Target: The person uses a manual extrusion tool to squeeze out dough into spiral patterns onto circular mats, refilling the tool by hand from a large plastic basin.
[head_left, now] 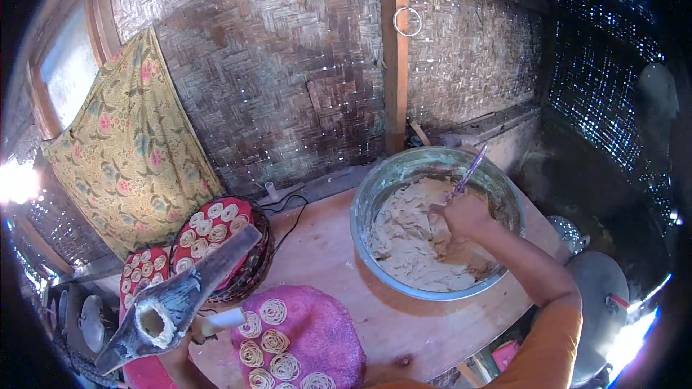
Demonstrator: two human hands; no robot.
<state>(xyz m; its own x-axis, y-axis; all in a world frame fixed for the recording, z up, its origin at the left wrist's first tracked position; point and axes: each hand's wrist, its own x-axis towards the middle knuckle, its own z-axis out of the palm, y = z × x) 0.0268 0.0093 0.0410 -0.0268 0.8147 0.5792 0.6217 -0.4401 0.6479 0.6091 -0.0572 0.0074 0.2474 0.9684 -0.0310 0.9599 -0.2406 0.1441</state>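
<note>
At the lower left my left hand (193,333) grips a long wooden press (194,292) with a paste-coated round opening; a short white cylinder (222,321) sticks out beside it, and the press partly hides that hand. My right hand (458,215) is closed on a purple-handled utensil (470,171) inside a large metal basin (364,241) of pale, sticky dough (400,245). Below the press, coiled dough rosettes (273,311) lie on a round pink mat (321,324).
Two red-lined trays of rosettes (216,220) (143,266) stand at the back left of the wooden table (310,245), near a black cord (287,245). A floral cloth (133,158) hangs by the window. A woven wall (281,65) rises behind; metal pots (598,281) sit to the right.
</note>
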